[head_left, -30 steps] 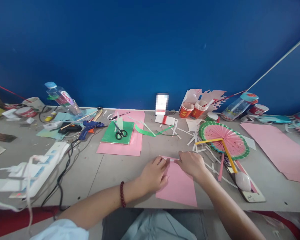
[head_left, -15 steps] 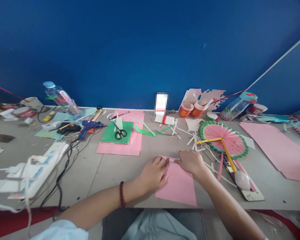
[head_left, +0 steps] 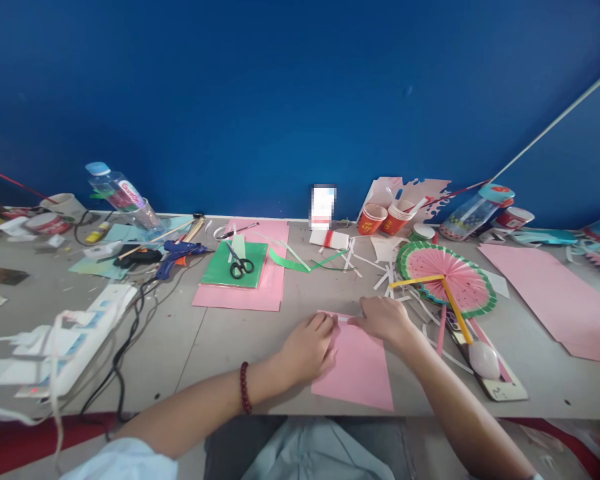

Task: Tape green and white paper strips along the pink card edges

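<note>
A pink sheet of paper [head_left: 356, 373] lies at the table's front edge with a narrow white strip [head_left: 343, 319] along its far edge. My left hand [head_left: 310, 350] rests on the sheet's left side, fingers bent and pressed together at the strip's left end. At the strip's other end, the closed fingertips of my right hand [head_left: 386, 320] press down over the far right corner of the sheet. Both hands cover parts of the strip, so its ends are hidden. A red bead bracelet [head_left: 245, 389] circles my left wrist.
Scissors [head_left: 241, 268] lie on a green paper pack [head_left: 215, 270]. A glue gun [head_left: 180, 253] and power strip [head_left: 97, 337] are left. A watermelon-patterned paper fan [head_left: 473, 280] and white paper scraps [head_left: 383, 277] lie right. Red paper cups [head_left: 371, 220] stand behind.
My right hand has shifted very slightly to the right along the far edge. The left hand and the pink sheet stay almost in place.
</note>
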`<state>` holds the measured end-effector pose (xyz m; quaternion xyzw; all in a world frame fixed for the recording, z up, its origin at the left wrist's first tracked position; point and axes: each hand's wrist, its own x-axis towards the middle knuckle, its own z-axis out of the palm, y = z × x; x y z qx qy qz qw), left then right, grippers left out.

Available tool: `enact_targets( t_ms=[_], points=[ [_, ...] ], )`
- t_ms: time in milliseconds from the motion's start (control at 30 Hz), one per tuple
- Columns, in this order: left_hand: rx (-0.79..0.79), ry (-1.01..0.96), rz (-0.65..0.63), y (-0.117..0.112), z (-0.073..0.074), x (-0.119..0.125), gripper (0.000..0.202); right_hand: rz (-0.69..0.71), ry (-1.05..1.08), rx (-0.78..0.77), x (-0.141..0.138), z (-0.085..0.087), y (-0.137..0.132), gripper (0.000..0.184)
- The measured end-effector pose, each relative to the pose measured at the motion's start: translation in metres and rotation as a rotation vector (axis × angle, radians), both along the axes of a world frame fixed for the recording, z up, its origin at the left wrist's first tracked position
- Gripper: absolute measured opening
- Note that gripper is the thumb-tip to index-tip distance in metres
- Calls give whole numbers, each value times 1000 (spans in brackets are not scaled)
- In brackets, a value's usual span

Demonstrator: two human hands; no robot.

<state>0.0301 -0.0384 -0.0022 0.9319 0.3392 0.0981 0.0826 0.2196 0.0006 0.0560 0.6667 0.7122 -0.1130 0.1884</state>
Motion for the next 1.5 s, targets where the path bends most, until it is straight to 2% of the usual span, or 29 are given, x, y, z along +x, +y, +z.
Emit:
enact_targets(
  t_ms=[267, 433, 600, 867, 1233, 1500],
  points=[
    [1, 37, 44, -4, 2, -1, 46, 80, 149, -23, 12, 4, -2, 22],
    [104, 105, 88, -7, -4, -1, 43, 131, 185, -35, 2, 7, 1, 19],
    [170, 183, 86, -8, -7, 0, 39, 166, 142, -7, -8, 6, 3, 20],
    [103, 49, 110, -6, -11, 0, 57, 146, 82, 39, -11, 4, -3, 25],
    [63, 42, 50, -2, -16, -1, 47, 127, 9, 37, -12, 1, -4, 41],
    [47, -16, 33, -2, -10, -2, 46, 69, -40, 24, -14, 8, -4, 45]
  ],
)
